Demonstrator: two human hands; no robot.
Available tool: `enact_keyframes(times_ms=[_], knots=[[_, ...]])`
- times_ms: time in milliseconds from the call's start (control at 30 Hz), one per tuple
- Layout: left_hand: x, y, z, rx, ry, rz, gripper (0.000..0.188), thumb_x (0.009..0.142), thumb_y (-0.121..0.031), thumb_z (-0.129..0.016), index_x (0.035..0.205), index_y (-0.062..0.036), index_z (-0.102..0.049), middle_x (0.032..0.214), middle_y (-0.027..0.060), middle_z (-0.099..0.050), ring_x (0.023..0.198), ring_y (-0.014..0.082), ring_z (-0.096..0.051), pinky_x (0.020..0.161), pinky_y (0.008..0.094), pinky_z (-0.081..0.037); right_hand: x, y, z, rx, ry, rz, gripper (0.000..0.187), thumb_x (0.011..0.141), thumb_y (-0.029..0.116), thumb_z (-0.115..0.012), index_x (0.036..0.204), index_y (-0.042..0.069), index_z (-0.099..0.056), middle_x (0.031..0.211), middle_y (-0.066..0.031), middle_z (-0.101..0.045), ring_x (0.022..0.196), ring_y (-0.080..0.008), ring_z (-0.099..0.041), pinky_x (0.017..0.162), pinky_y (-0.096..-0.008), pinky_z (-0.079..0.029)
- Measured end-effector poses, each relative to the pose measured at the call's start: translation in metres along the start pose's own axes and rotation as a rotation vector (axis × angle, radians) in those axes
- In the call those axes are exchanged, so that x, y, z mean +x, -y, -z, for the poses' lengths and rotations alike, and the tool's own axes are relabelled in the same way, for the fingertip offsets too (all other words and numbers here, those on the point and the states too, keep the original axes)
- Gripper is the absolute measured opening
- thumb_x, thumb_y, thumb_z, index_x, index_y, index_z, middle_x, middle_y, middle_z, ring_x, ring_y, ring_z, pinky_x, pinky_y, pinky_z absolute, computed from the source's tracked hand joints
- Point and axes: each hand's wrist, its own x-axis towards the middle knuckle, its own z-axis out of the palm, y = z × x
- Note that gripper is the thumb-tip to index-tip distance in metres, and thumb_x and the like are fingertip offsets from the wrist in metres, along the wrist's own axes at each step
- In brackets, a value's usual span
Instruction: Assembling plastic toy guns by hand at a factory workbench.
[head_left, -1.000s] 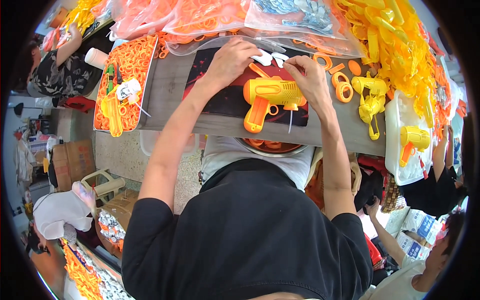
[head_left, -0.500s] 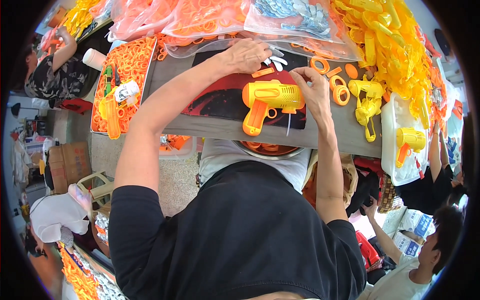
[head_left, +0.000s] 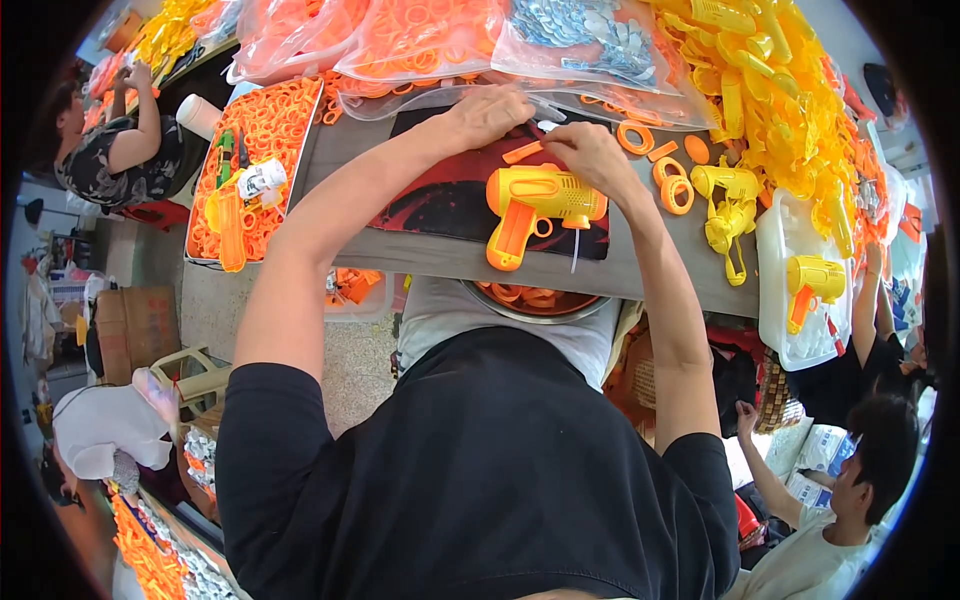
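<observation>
A yellow toy gun body (head_left: 545, 190) with an orange grip lies on the dark red mat (head_left: 440, 190), a thin white rod hanging down from it. Beyond it, my left hand (head_left: 490, 112) is closed, fingers bent down beside small white plastic parts (head_left: 547, 126). My right hand (head_left: 590, 155) reaches over the gun's far edge, its fingertips pinched together right by those white parts. What either hand grips is hidden or too small to make out. A narrow orange strip (head_left: 522, 152) lies between the hands and the gun.
Orange rings (head_left: 673, 186) and another yellow gun part (head_left: 727, 205) lie to the right. A white tub (head_left: 770, 290) holds a yellow gun. An orange-filled tray (head_left: 298, 150) stands left. Bags of orange pieces (head_left: 420, 40) and a yellow heap (head_left: 770, 90) line the back. Other people work nearby.
My right hand has moved left, from beside the gun's right end to the white parts near my left hand. My left hand stays close to the same place. The gun has not moved.
</observation>
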Motion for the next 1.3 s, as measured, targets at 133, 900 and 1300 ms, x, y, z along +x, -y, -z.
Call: enact_keyframes(times_ms=[133, 900, 1300], knots=[[-0.027, 0.011, 0.026, -0.478, -0.129, 0.267, 0.024, 0.077, -0.009, -0.067, 0.1, -0.0032, -0.069, 0.086, 0.0207, -0.066, 0.085, 0.0312, -0.067, 0.075, 0.0404, -0.054, 0.022, 0.003, -0.018, -0.105, 0.175, 0.025, 0.025, 0.09, 0.019, -0.063, 0.106, 0.002, -0.073, 0.098, -0.018, -0.072, 0.092, -0.0329, -0.07, 0.082, -0.0386, -0.054], [-0.009, 0.0, 0.007, -0.873, 0.032, 0.559, 0.029, 0.083, -0.026, -0.072, 0.097, -0.0011, -0.072, 0.087, 0.0121, -0.074, 0.083, 0.0242, -0.072, 0.078, 0.036, -0.054, 0.044, -0.028, -0.018, 0.503, -0.05, -0.208, 0.02, 0.089, 0.012, -0.073, 0.1, -0.001, -0.063, 0.079, -0.006, -0.07, 0.062, -0.01, -0.066, 0.055, -0.0227, -0.053], [-0.015, 0.001, 0.007, -0.674, 0.115, 0.611, 0.02, 0.071, -0.02, -0.081, 0.083, -0.0059, -0.074, 0.079, 0.0098, -0.073, 0.077, 0.0244, -0.07, 0.071, 0.0387, -0.053, 0.042, -0.025, -0.024, 0.17, -0.188, -0.013, 0.022, 0.079, 0.016, -0.073, 0.092, 0.001, -0.064, 0.089, -0.0186, -0.069, 0.088, -0.0369, -0.065, 0.077, -0.046, -0.05]])
